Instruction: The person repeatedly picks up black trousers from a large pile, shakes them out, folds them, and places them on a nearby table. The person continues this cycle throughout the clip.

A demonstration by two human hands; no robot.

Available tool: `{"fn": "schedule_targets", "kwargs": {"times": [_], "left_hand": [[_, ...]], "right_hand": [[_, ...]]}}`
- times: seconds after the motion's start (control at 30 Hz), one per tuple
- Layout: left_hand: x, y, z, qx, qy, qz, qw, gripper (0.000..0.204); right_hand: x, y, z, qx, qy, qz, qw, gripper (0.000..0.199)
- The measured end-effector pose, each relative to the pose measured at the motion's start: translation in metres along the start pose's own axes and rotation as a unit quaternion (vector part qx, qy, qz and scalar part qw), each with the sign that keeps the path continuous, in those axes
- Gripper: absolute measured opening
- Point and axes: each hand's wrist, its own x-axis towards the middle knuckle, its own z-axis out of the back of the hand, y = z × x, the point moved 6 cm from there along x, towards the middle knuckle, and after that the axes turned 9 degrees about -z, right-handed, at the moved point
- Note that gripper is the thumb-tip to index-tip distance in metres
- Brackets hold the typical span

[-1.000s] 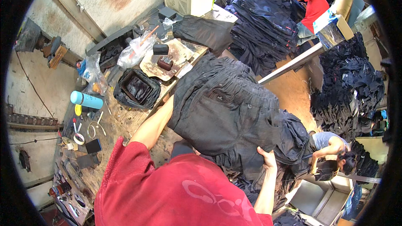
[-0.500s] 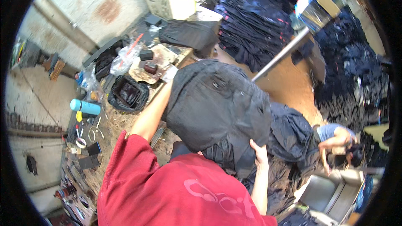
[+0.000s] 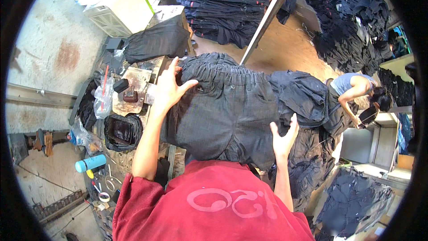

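Black trousers [image 3: 218, 116] between grips [image 3: 168, 89] [image 3: 283, 143] (spread wide)

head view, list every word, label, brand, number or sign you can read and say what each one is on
Red shirt: large pale print across it, which I won't copy out.
Black garment: a small mark near the pocket, too small to read.
Blue bottle: no readable text.
Elsewhere: nothing I can make out.

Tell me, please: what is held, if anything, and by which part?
Nothing seems held: the left grip and the right grip are open at opposite sides of the dark-grey cloth trousers; light contact cannot be told.
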Motion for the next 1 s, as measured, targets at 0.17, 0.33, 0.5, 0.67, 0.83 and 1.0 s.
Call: {"fn": "schedule_targets", "kwargs": {"times": [0.17,0.33,0.5,0.67,0.83,1.0], "left_hand": [[-0.007,-0.032,0.013,-0.038,-0.001,-0.048,0.998,0.019],[-0.007,-0.044,0.005,-0.009,-0.048,-0.119,0.992,0.048],[0.011,-0.024,-0.018,-0.059,0.092,-0.007,0.994,0.042],[-0.041,-0.118,0.024,-0.276,0.204,-0.202,0.917,0.028],[-0.082,-0.155,0.030,-0.396,0.472,-0.231,0.753,0.050],[-0.001,-0.039,0.001,-0.014,0.072,-0.102,0.992,0.064]], "right_hand": [[-0.024,0.078,0.009,0.239,0.073,-0.020,0.968,0.033],[-0.072,0.114,-0.051,0.412,0.327,-0.185,0.830,0.030],[-0.107,0.131,-0.072,0.387,0.392,-0.180,0.815,0.038],[-0.117,0.126,-0.053,0.497,0.326,-0.292,0.749,0.086],[-0.129,0.111,-0.026,0.542,0.172,-0.355,0.742,0.047],[-0.146,0.065,0.055,0.497,0.101,-0.406,0.760,0.052]]}}
